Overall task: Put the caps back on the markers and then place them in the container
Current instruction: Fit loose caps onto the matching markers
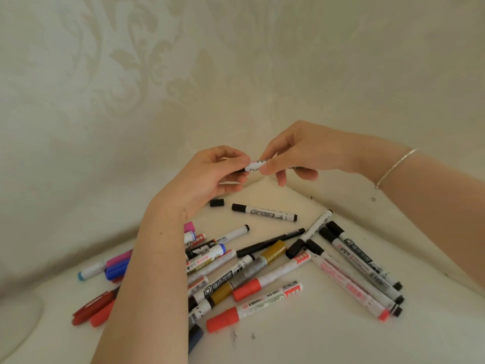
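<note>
A white marker (pixel 255 166) with black print is held level between both hands above the table's far corner. My left hand (pixel 210 177) pinches its left end, where a black cap seems to sit under the fingers. My right hand (pixel 296 153) grips the barrel's right part. Below them a loose black cap (pixel 217 202) lies on the white table (pixel 315 337), next to a capped black-and-white marker (pixel 264 212). Several markers (pixel 262 274) with red, black, gold, blue and pink caps lie in a loose pile nearer me. No container is clearly visible.
Patterned cream walls (pixel 157 74) close in the table's corner right behind my hands. A pale rounded shape (pixel 18 319) sits at the lower left edge. My left forearm covers part of the pile. A thin bracelet (pixel 393 166) circles my right wrist.
</note>
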The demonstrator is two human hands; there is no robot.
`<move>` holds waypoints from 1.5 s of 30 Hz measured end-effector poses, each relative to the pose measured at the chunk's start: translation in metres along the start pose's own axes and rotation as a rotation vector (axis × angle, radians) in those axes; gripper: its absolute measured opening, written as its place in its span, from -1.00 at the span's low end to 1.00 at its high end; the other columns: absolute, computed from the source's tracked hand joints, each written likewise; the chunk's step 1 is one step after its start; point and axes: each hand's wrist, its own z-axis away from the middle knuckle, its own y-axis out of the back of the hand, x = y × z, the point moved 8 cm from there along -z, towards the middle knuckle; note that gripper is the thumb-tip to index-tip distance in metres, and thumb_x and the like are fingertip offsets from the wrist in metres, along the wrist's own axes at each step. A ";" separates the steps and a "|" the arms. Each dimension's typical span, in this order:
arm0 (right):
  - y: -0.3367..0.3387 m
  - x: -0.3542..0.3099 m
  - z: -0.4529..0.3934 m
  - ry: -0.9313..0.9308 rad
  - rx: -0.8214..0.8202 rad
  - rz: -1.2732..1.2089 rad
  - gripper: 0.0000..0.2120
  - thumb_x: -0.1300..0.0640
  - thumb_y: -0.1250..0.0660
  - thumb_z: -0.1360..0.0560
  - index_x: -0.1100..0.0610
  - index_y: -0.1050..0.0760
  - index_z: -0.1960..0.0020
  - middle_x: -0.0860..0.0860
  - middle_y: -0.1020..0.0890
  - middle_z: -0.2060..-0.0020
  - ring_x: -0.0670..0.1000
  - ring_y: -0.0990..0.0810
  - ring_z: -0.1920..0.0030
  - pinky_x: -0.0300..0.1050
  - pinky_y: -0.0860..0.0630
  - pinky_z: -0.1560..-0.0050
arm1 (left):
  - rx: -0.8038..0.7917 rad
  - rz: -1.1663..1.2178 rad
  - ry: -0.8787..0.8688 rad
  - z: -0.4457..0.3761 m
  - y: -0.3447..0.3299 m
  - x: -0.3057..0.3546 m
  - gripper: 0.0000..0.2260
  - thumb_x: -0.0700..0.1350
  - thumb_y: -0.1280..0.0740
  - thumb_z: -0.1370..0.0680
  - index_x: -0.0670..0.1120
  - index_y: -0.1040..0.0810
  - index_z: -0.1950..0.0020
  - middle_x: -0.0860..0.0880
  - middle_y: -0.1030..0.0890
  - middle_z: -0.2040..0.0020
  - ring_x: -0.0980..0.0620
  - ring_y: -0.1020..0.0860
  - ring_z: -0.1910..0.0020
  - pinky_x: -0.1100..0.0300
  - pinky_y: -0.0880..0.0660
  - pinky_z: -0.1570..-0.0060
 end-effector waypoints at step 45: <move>0.017 0.007 0.063 0.078 0.485 -0.339 -0.81 0.05 -0.35 -0.51 -0.14 -0.59 -0.09 -0.02 -0.55 0.48 -0.13 -0.26 0.63 -0.28 -0.23 0.55 | 0.201 -0.481 -0.245 0.045 -0.021 0.036 -0.76 -0.04 -0.47 -0.45 0.20 -0.61 -0.08 0.11 -0.60 0.17 0.29 -0.38 0.45 0.46 -0.31 0.34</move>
